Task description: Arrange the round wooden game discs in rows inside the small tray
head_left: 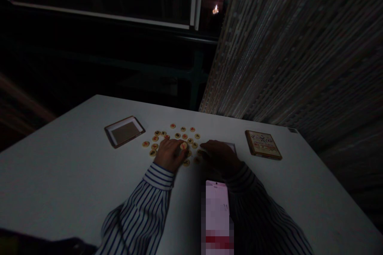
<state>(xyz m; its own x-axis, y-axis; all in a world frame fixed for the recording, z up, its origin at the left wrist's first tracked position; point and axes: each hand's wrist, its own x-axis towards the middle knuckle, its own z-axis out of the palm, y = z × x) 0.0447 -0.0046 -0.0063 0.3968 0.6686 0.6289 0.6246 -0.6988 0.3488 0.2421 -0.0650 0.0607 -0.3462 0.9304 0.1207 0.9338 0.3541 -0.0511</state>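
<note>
My left hand (170, 156) is closed, pinching a round Chinese chess piece (183, 146) with a red character between thumb and fingers. Several more wooden pieces, marked red or black, lie loosely spread around and beyond it, such as a red-marked piece (145, 144) to its left. My right hand (220, 156) sits in deep shadow beside the right side of the spread, its fingers curled together near a piece (197, 159). What those fingers hold, if anything, is too dark to make out. Behind the right hand, a pale-edged flat object (232, 147) is mostly hidden.
A shallow open tray or lid (110, 138) lies on the white table (74, 167) at the left. A flat decorated box (263, 144) rests at the right. Between my forearms is a lit phone (217, 203). A string curtain (269, 48) hangs beyond the far right edge.
</note>
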